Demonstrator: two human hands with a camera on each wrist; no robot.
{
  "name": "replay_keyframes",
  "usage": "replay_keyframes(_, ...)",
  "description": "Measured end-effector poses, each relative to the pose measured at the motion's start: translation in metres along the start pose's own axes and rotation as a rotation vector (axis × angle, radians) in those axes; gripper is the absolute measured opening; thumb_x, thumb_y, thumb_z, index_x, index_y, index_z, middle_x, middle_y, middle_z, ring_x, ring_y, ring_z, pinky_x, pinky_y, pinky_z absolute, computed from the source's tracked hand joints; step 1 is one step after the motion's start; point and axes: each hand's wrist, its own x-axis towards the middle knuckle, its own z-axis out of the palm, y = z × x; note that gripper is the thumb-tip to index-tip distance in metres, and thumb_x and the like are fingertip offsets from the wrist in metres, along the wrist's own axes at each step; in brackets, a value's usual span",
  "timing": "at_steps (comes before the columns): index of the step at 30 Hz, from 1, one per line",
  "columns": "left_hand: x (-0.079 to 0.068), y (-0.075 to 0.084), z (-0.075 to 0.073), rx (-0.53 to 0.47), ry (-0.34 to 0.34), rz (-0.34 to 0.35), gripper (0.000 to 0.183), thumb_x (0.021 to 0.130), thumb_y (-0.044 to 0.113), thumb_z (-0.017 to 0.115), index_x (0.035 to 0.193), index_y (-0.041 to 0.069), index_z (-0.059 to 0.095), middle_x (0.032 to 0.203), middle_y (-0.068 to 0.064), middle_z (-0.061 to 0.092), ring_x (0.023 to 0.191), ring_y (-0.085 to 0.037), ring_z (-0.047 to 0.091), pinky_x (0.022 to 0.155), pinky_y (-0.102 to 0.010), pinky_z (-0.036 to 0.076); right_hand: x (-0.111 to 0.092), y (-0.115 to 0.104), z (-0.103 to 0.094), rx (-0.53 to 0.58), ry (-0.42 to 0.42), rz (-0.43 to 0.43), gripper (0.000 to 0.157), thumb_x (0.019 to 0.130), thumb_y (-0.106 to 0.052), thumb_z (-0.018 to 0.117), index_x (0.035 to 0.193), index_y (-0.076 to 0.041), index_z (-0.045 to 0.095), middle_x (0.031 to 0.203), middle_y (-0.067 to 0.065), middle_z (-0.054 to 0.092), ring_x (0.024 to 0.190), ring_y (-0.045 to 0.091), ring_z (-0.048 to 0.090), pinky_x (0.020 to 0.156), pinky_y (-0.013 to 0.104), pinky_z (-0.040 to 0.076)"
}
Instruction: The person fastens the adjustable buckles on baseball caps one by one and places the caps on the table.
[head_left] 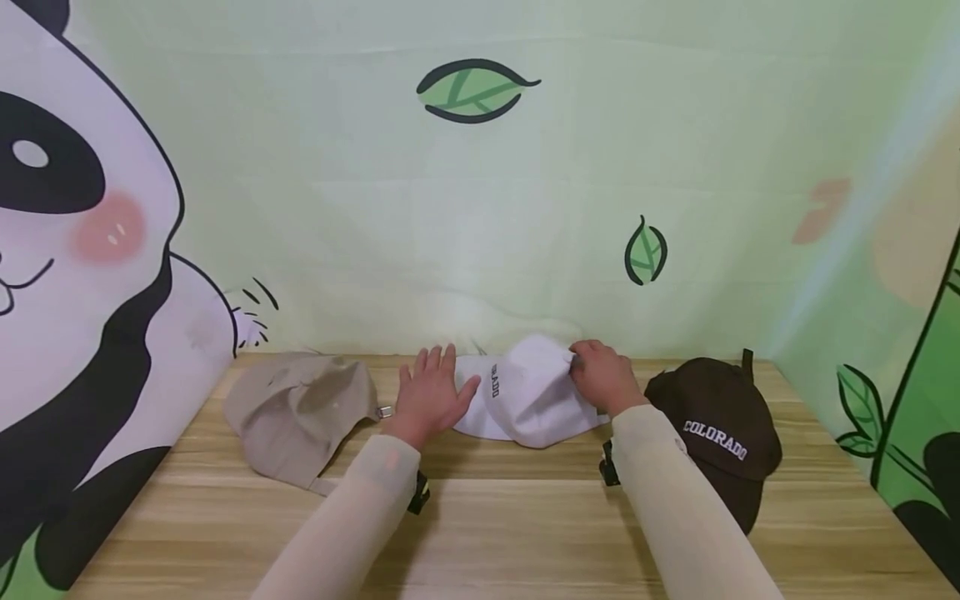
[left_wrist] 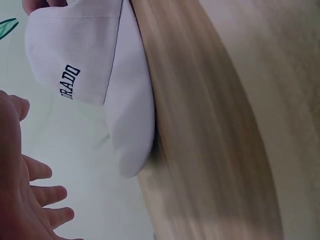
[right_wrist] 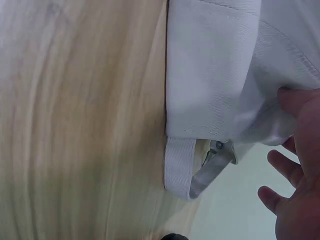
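Observation:
A white baseball cap (head_left: 536, 396) with dark lettering sits on the wooden table, its brim pointing left. My right hand (head_left: 606, 377) pinches the fabric at the back of its crown. In the right wrist view the thumb presses into the white cloth (right_wrist: 215, 70), just above the back strap (right_wrist: 180, 167) and its metal buckle. Fingers spread, my left hand (head_left: 433, 396) hovers beside the brim (left_wrist: 132, 115); the left wrist view shows a gap between them.
To the left lies a beige cap (head_left: 300, 412) with a metal strap buckle. A dark brown cap (head_left: 716, 425) marked COLORADO is on the right, partly behind my right sleeve. Behind the wooden table (head_left: 517, 533) hangs a printed backdrop (head_left: 337, 167) with a panda and leaves.

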Motion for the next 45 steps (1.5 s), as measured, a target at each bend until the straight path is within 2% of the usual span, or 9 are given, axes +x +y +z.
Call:
replay_keyframes(7,-0.003,-0.005,0.005,0.005,-0.007,-0.008,0.078,0.097,0.061,0.031,0.152,0.007,0.025,0.156,-0.019,0.03,0.145,-0.04,0.024,0.116,-0.064,0.02,0.004,-0.004,-0.001,-0.046,0.021,-0.046,0.02,0.097,-0.021,0.053,0.107,-0.008,0.064,0.102,0.013,0.069,0.097,0.034,0.065,0.079,0.054,0.052)
replay_keyframes(13,-0.005,-0.008,0.001,0.001,-0.006,-0.005,0.078,0.097,0.061,0.032,0.152,0.006,0.026,0.155,-0.02,0.031,0.145,-0.041,0.025,0.115,-0.065,0.021,0.004,-0.008,-0.005,-0.025,0.062,-0.106,0.016,0.098,-0.023,0.053,0.099,-0.01,0.063,0.09,0.009,0.071,0.082,0.028,0.066,0.075,0.048,0.052)
replay_keyframes(21,-0.011,-0.014,-0.009,-0.029,0.0,-0.011,0.077,0.098,0.06,0.032,0.152,0.006,0.025,0.154,-0.021,0.032,0.144,-0.041,0.025,0.114,-0.065,0.022,0.003,-0.029,-0.021,0.038,0.098,-0.16,0.019,0.099,-0.029,0.054,0.106,-0.014,0.063,0.095,0.009,0.073,0.086,0.03,0.068,0.074,0.049,0.055)
replay_keyframes(26,-0.018,-0.018,-0.016,-0.047,0.022,-0.014,0.076,0.099,0.059,0.033,0.151,0.004,0.026,0.152,-0.022,0.034,0.143,-0.041,0.028,0.113,-0.065,0.024,0.004,-0.042,-0.033,0.027,0.122,-0.181,0.018,0.098,-0.03,0.056,0.101,-0.014,0.064,0.088,0.007,0.071,0.077,0.028,0.067,0.066,0.046,0.055)
replay_keyframes(31,-0.025,-0.02,-0.02,-0.072,0.023,-0.029,0.078,0.098,0.061,0.032,0.151,0.004,0.028,0.15,-0.022,0.039,0.141,-0.04,0.032,0.112,-0.063,0.028,0.004,-0.054,-0.045,0.047,0.11,-0.172,0.02,0.097,-0.029,0.057,0.097,-0.011,0.065,0.082,0.007,0.07,0.069,0.023,0.063,0.062,0.04,0.053)
replay_keyframes(37,-0.033,-0.02,-0.026,-0.156,0.0,-0.036,0.077,0.098,0.06,0.032,0.142,-0.003,0.042,0.142,-0.025,0.047,0.132,-0.042,0.043,0.105,-0.059,0.039,0.004,-0.068,-0.061,0.064,0.088,-0.162,0.022,0.097,-0.027,0.057,0.098,-0.008,0.067,0.084,0.008,0.07,0.07,0.022,0.062,0.065,0.038,0.054)
replay_keyframes(42,-0.042,-0.023,-0.031,-0.239,-0.029,-0.005,0.071,0.1,0.058,0.032,0.124,-0.003,0.06,0.121,-0.022,0.065,0.112,-0.039,0.06,0.097,-0.051,0.048,0.005,-0.077,-0.07,0.048,0.091,-0.17,0.023,0.097,-0.026,0.058,0.099,-0.007,0.069,0.086,0.008,0.072,0.073,0.023,0.062,0.068,0.038,0.054)
replay_keyframes(45,-0.048,-0.026,-0.036,-0.313,-0.086,0.005,0.07,0.1,0.058,0.031,0.115,-0.001,0.066,0.109,-0.017,0.07,0.101,-0.033,0.065,0.089,-0.048,0.052,0.005,-0.082,-0.076,0.048,0.086,-0.17,0.024,0.096,-0.026,0.058,0.101,-0.005,0.07,0.091,0.01,0.073,0.076,0.025,0.064,0.07,0.039,0.055)
